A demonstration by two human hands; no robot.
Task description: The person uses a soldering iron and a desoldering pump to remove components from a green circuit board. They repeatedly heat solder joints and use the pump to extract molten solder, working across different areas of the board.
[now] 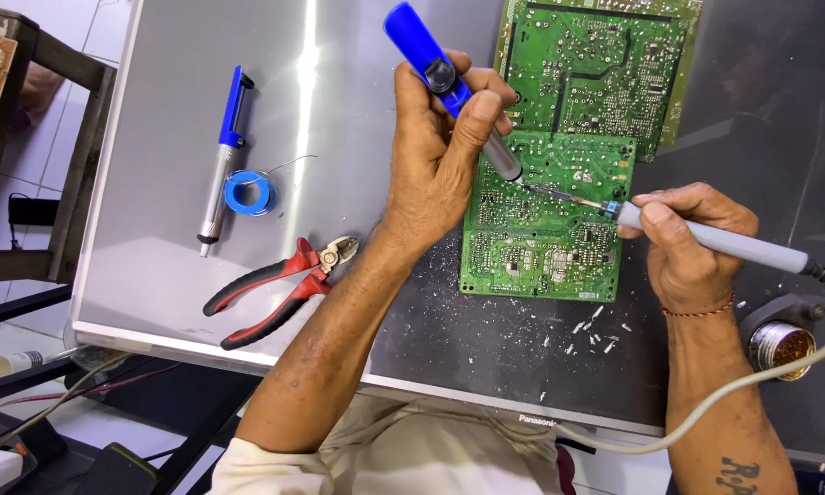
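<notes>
**Desoldering at a board joint, both tools on one spot**

Left hand wrapped tight round a blue desoldering pump, its nozzle angled down onto the green circuit board. Right hand holds a grey soldering iron pen-style, fingers closed near the front of the handle. The iron's tip meets the board just beside the pump nozzle, mid-board; whether the two tips touch I cannot tell.

Judged step: heating a joint with the pump poised to draw solder. The next move would call for a steady nozzle held close to the heated point.

The board lies on the table, a second, larger green board touching or overlapping its far edge. Solder crumbs scatter near the board's near edge. Well apart to the left: a spare pump, blue solder spool, red-handled cutters. A brass tip cleaner sits near the right wrist, the iron's cord running past it. Open room lies left of the board.
</notes>
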